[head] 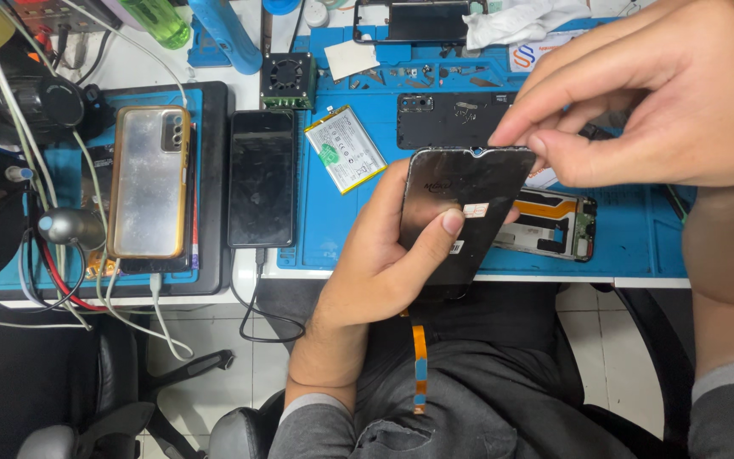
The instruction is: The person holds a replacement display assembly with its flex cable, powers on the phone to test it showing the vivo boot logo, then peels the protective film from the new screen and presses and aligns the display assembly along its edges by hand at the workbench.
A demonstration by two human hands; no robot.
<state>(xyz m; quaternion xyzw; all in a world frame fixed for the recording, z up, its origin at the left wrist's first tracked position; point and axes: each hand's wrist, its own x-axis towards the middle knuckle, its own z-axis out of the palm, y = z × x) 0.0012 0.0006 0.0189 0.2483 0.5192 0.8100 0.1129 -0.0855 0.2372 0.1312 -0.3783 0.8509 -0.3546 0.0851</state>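
Black glossy phone screen panel, held above the blue mat edge, we see clasped in left hand, right hand pinching its top edge, dangling orange flex ribbon possibly snagging if twisted.

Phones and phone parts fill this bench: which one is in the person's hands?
The black screen panel with the orange ribbon: left hand grips it, right hand pinches its top. The others lie on the bench.

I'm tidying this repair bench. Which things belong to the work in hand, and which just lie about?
In hand: phone screen panel, held by left hand, pinched at its top edge by right hand; its orange ribbon cable.
Lying about: battery, black phone, gold-cased phone, small fan.
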